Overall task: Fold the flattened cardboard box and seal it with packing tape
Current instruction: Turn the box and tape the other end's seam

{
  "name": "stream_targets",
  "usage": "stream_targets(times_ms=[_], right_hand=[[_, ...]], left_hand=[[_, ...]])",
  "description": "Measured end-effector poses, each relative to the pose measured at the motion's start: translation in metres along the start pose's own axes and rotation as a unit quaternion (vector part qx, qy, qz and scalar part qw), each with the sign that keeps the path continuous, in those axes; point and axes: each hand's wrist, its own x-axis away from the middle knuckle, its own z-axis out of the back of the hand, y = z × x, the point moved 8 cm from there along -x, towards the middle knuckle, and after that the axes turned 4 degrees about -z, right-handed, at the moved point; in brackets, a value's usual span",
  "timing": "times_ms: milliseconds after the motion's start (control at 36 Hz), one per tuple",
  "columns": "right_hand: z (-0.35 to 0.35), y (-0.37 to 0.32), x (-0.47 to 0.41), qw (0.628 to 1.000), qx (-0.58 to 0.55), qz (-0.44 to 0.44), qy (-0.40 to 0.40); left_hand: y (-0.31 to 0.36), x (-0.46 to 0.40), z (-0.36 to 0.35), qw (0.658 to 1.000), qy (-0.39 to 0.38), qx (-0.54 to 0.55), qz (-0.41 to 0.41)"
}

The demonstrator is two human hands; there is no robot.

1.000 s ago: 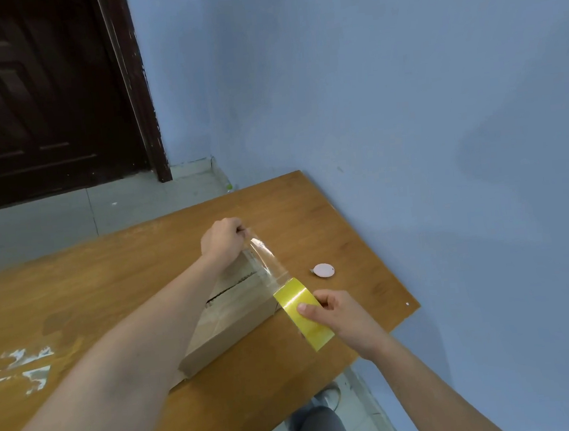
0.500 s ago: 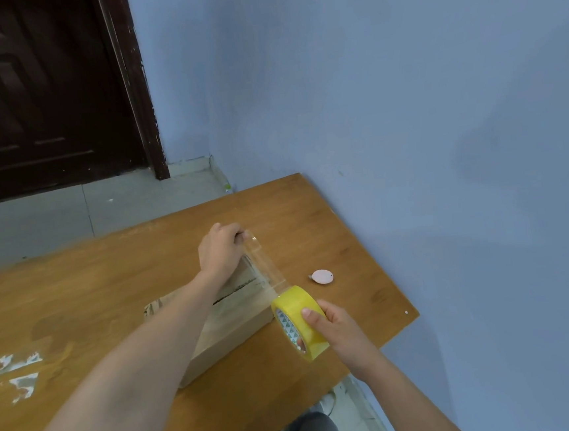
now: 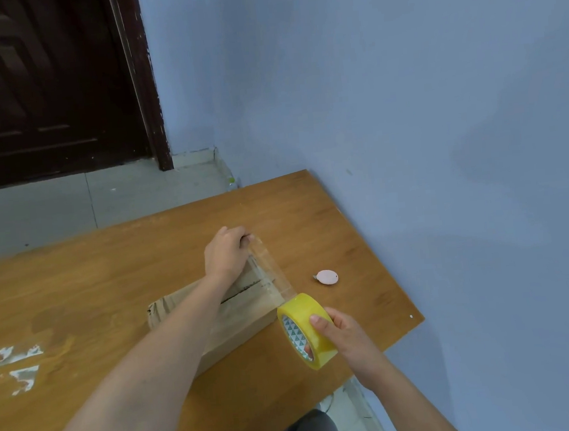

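Head view: brown corrugated cardboard box (image 3: 237, 319) lying folded on the wooden tabletop (image 3: 93, 290), toward the right half of the surface, long axis running diagonally from near left to far right, centre seam between the top flaps visible as a dark line. Left hand (image 3: 226, 254) positioned at the far end of the box, fingers curled downward over the far edge and pinching the free end of the clear tape strip (image 3: 274, 274) against the cardboard; individual fingertips hidden behind the knuckles. Left forearm extended across the box top, covering much of the seam. Clear tape strip stretched taut from the left hand, along the right side of the box top, to the roll. Yellow roll of packing tape (image 3: 307, 330) held upright on edge just beside the near right corner of the box, raised off the tabletop, patterned inner core facing left. Right hand (image 3: 341, 334) gripping the roll: thumb pressed on the outer yellow face, remaining fingers wrapped around the far side and one fingertip visible inside the core. Small pink oval object (image 3: 327, 277) with a short metallic tip resting on the tabletop to the right of the box, apart from box and roll. White scuff marks (image 3: 17, 365) on the left area of the tabletop. Blue painted wall (image 3: 404, 101) along the right table edge; dark wooden door (image 3: 44, 85) and grey tiled floor (image 3: 69, 206) beyond the far edge.
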Motion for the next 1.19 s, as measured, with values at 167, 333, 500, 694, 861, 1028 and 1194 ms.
stream_targets(times_ms=[167, 333, 500, 694, 861, 1028, 1194], right_hand=[[0.000, 0.001, -0.003, 1.000, -0.003, -0.005, -0.005], [0.000, 0.002, -0.003, 1.000, 0.002, -0.008, -0.002], [-0.003, 0.005, -0.004, 1.000, -0.004, -0.013, -0.010], [-0.004, 0.006, -0.005, 1.000, -0.010, -0.006, -0.017], [-0.004, 0.007, -0.007, 1.000, -0.008, -0.005, -0.019], [-0.003, 0.009, -0.009, 1.000, -0.007, -0.003, -0.018], [-0.004, 0.014, -0.012, 1.000, 0.019, -0.002, -0.011]], left_hand=[[-0.004, -0.001, -0.002, 0.999, -0.029, 0.028, 0.034], [-0.013, -0.002, -0.006, 0.995, -0.048, 0.052, 0.066], [-0.014, -0.002, -0.007, 0.993, -0.061, 0.054, 0.088], [-0.014, -0.002, -0.007, 0.992, -0.071, 0.044, 0.095], [-0.015, -0.001, -0.007, 0.991, -0.074, 0.048, 0.096], [-0.014, 0.000, -0.006, 0.991, -0.076, 0.045, 0.100], [-0.014, 0.000, -0.007, 0.991, -0.083, 0.038, 0.100]])
